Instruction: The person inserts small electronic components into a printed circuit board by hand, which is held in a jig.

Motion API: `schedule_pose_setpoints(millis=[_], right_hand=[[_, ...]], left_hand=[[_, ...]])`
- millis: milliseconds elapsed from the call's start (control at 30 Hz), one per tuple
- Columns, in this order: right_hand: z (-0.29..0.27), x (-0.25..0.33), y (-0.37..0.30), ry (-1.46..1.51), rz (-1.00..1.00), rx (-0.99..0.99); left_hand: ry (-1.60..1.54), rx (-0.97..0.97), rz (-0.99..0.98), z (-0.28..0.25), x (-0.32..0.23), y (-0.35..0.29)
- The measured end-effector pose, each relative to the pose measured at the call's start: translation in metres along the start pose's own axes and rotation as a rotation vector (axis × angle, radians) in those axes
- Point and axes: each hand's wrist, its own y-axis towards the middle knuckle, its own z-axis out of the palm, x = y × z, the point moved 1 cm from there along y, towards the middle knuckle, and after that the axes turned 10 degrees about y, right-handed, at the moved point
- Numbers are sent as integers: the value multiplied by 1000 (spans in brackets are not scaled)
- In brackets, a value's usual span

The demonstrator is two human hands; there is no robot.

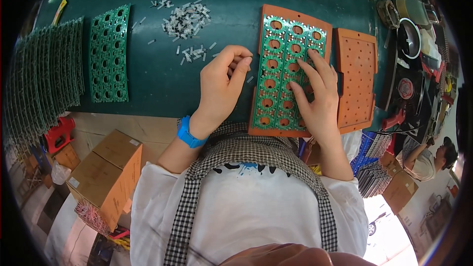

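Note:
A green circuit board panel (pixel 283 71) with rows of round openings lies on an orange-brown holder board (pixel 289 12). My right hand (pixel 320 96) rests over the panel's right side, its fingers spread and the fingertips on or just above the board. Left of the panel, my left hand (pixel 219 83) is closed, thumb and index fingertip pressed together; whatever they may hold is hidden. One small clear piece (pixel 250 79) lies between that hand and the panel. Farther up the table is a heap of small clear tube-like parts (pixel 186 20) with dark ends, with several scattered around it.
A second orange-brown holder (pixel 357 76), dotted with small holes, lies to the right. On the left are another green panel (pixel 109 54) and a row of upright panels (pixel 49 69). Cardboard boxes (pixel 101 172) stand below the table edge. Another person (pixel 426 162) is at far right.

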Motion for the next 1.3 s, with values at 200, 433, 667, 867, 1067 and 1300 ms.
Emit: schedule_pose_setpoints(millis=[200, 433, 667, 867, 1067, 1300], right_hand=[[-9, 2, 5, -108, -1, 11], [18, 1, 41, -232, -211, 239], [19, 4, 21, -217, -159, 302], [14, 6, 32, -277, -186, 307], [22, 0, 51, -153, -263, 221], [-3, 5, 60, 640, 52, 251]], left_hand=[[14, 49, -32, -3, -5, -1], [5, 58, -13, -4, -6, 0], [-14, 53, 12, -4, -3, -1], [18, 20, 74, -4, -3, 0], [-44, 83, 20, -5, -10, -3], [-145, 118, 53, 0, -17, -6]])
